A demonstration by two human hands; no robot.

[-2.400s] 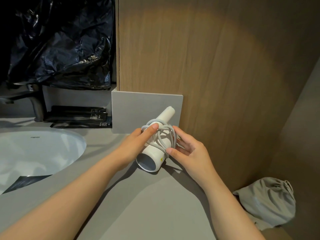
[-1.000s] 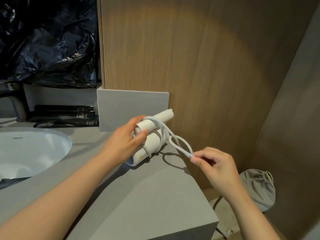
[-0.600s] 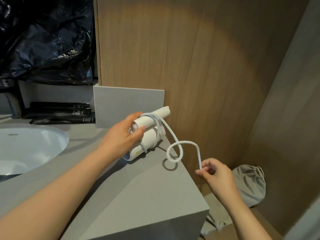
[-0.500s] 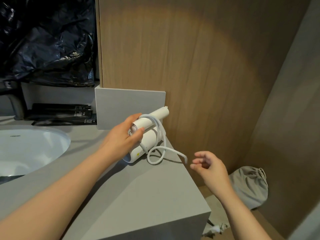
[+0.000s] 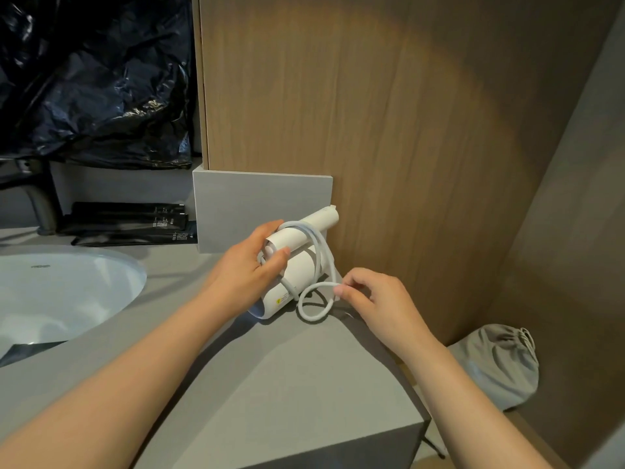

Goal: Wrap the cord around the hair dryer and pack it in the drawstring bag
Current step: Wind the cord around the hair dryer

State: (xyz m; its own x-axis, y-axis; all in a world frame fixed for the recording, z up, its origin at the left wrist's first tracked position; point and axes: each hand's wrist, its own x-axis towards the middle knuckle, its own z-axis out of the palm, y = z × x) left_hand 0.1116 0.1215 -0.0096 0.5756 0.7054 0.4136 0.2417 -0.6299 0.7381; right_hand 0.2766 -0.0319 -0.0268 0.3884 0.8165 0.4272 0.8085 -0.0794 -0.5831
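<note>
The white folded hair dryer (image 5: 274, 300) lies on the far right part of the grey stone countertop (image 5: 270, 384), its open barrel end pointing near and left, its handle folded along the top. The left hand (image 5: 247, 274) grips it at the hinge end, thumb and fingers curled round the handle. The white cord (image 5: 324, 253) passes over the handle and down across the barrel, then forms a loose loop on the counter just right of the dryer. The right hand (image 5: 375, 299) pinches the cord at the top of that loop with its fingertips, beside the wooden wall panel (image 5: 406, 147). A grey upright slab (image 5: 243, 204) stands directly behind the dryer. Down to the right, below counter level and well apart from the dryer, sits the grey fabric drawstring bag (image 5: 500, 363), its mouth gathered. To the left are a white oval sink basin (image 5: 61, 292), flat black packets (image 5: 128, 221) stacked against the back ledge, a dark tap (image 5: 37, 204) and crumpled black plastic sheeting (image 5: 94, 79) above.
</note>
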